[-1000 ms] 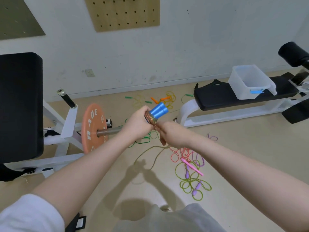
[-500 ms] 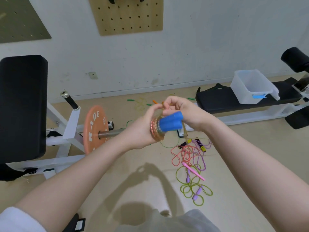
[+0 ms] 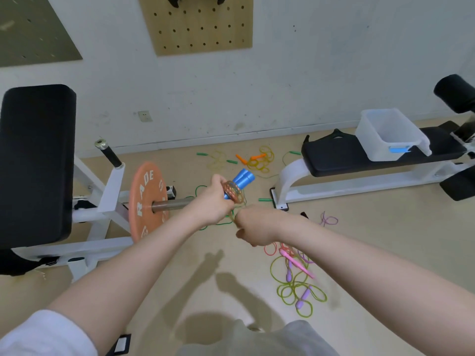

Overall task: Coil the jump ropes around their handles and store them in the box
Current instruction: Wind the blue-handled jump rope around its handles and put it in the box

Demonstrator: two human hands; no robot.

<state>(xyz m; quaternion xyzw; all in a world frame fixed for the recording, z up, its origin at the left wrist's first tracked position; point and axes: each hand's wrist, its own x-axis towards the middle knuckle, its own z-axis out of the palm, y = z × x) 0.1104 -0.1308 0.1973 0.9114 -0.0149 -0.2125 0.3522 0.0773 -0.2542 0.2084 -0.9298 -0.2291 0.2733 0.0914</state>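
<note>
The right hand (image 3: pixel 253 228), above the blue handles (image 3: pixel 241 179) half a second ago, has dropped below them, its grip closed on the rope (image 3: pixel 237 210); the left hand (image 3: pixel 214 201) still grips the coiled bundle, well apart from the box (image 3: pixel 390 134)

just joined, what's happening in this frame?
A person is coiling a jump rope around its paired blue handles. The left hand grips the handles, with a thick coil of rope already wound on them. The right hand, just below, is closed on the loose rope, feeding it on. The clear storage box sits on the black bench to the right. Several uncoiled ropes lie on the floor, including a green one with purple handles.
</note>
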